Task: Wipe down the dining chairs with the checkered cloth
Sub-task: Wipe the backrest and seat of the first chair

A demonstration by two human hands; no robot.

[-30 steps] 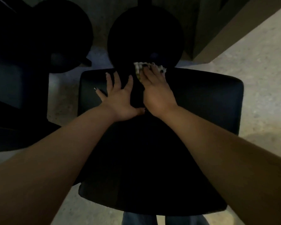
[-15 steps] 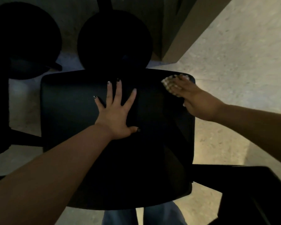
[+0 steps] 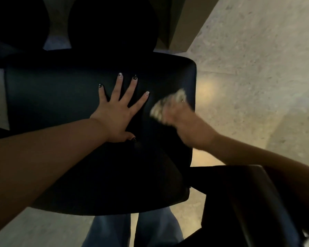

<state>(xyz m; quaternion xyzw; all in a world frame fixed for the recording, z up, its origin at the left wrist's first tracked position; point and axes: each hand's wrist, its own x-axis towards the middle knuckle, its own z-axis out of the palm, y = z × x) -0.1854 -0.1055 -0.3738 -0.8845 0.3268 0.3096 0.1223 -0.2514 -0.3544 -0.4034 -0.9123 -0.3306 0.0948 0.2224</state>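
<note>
The step in hand looks like wiping the seat (image 3: 61,97) of the nearest chair, along its right side. The left hand (image 3: 118,113) lies flat on the seat, fingers straight and spread, holding nothing; it seems to steady the chair. The right hand (image 3: 178,113) is blurred with motion over the seat near its right edge, with the cloth (image 3: 159,109) under or in its fingers. The blur hides whether the grip is curled round the cloth or pressing it flat, so I cannot tell how it holds it.

Judging by where the cloth sits, the near part of the seat and its left half are yet to be passed over. The next move calls for drawing the cloth back across the seat with steady pressure, and shifting the left hand out of its path.

Count: two hands, one cloth. One chair is plainly under the hands. A second dark seat edge (image 3: 248,193) shows at lower right, and two round dark shapes (image 3: 112,25) lie beyond; what those are is too dark to tell. The floor (image 3: 257,68) is pale and speckled.
</note>
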